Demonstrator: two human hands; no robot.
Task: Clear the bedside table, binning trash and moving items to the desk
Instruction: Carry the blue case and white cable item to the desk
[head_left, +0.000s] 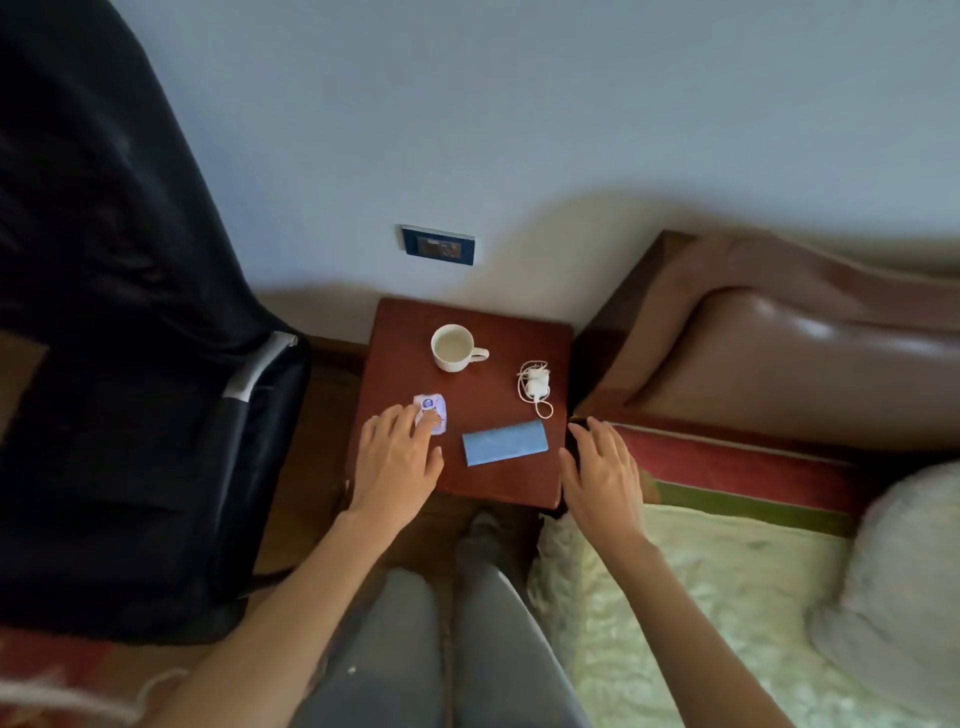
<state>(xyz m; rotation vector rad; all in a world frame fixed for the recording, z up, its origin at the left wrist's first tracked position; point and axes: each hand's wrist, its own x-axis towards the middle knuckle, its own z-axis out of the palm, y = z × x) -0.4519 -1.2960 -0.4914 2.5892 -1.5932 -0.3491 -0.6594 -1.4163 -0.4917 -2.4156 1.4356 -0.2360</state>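
The left hand (397, 460), fingers relaxed and holding nothing, rested its fingertips on the small crumpled white-and-purple wrapper (431, 410) at the left front of the dark red wooden counter (493, 322). The right hand (602, 470) hovered loose and empty, farther off at the counter's right edge.

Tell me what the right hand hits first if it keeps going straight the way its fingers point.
The right hand points up-left over the table's right edge; likely first is the white charger with its cable, though depth is unclear.

Bedside table (488, 478) — white mug (453, 347) upright at rear, crumpled wrapper (431, 410) front-left, blue case (505, 442) flat, charger (536, 387) right.
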